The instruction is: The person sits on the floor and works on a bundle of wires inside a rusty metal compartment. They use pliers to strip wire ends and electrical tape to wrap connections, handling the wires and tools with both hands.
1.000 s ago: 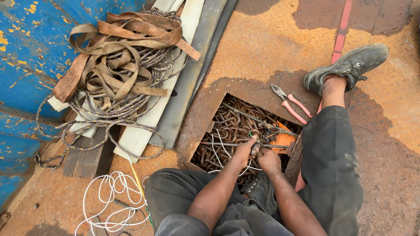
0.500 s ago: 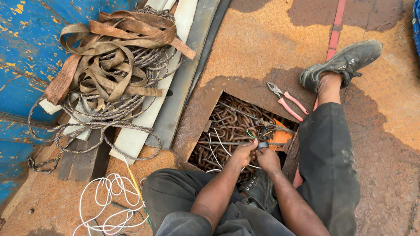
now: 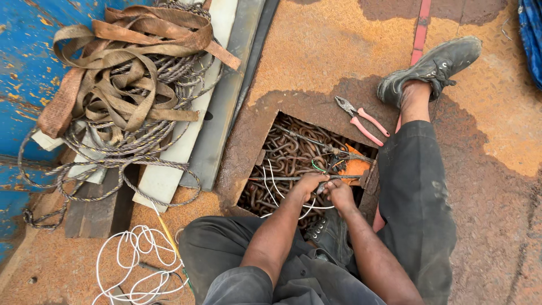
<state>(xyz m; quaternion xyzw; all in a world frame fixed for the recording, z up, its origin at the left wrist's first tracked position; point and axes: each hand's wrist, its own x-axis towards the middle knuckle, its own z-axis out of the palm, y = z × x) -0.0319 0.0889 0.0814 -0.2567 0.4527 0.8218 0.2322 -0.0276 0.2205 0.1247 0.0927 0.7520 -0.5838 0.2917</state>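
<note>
I sit on a rusty deck over a square opening [image 3: 248, 133] filled with rusty chain [image 3: 293, 152]. Both my hands are low over the opening's near side, close together. My left hand [image 3: 307, 185] is closed around thin white wire [image 3: 272, 183] that loops over the chain. My right hand [image 3: 339, 192] pinches the same bundle of wires, right beside an orange object [image 3: 355, 167] inside the opening. A small green wire [image 3: 316, 165] curls just above my fingers. What lies between the fingertips is too small to make out.
Pink-handled pliers [image 3: 361, 120] lie on the deck beyond the opening, near my right shoe [image 3: 432, 68]. A pile of brown straps [image 3: 127, 73] and rope [image 3: 113, 164] sits on boards at left. Coiled white wire [image 3: 138, 265] lies by my left knee. A blue wall [image 3: 22, 51] runs at far left.
My hands stay over the same spot on the wires, with only small finger movements. The view has shifted slightly.
</note>
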